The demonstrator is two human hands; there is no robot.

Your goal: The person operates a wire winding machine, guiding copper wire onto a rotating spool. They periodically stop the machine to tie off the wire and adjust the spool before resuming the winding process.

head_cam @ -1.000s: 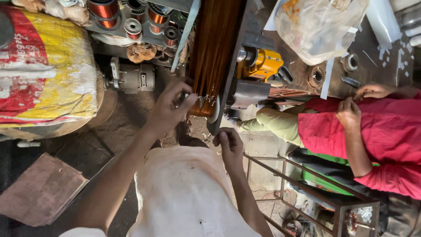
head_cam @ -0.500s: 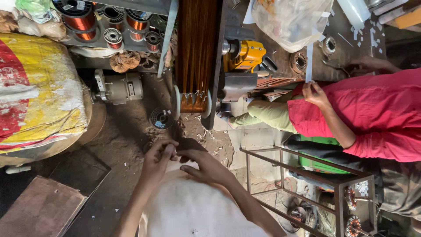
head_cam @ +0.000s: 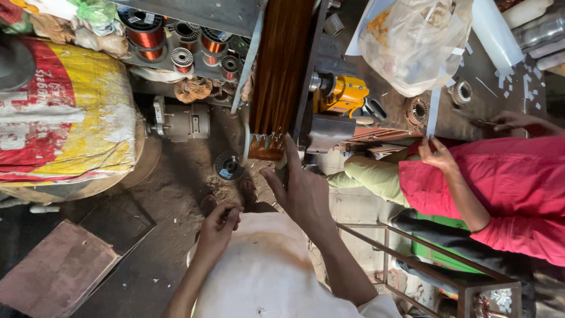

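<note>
My right hand reaches forward with its fingers spread. Its index finger touches the dark metal edge beside the near end of a long bundle of copper-brown strands. It holds nothing. My left hand stays low against my white garment, fingers curled in; I see nothing in it. A small round wound core lies on the dirt floor just beyond that hand.
A person in a red shirt sits at right, holding a white paper strip. A yellow power tool, grey motor, copper wire spools, a yellow-red sack, a plastic bag and a metal frame surround me.
Half a second ago both hands were together at my waist. My right hand has since risen to the end of the strand bundle, and the left hand has stayed low.
</note>
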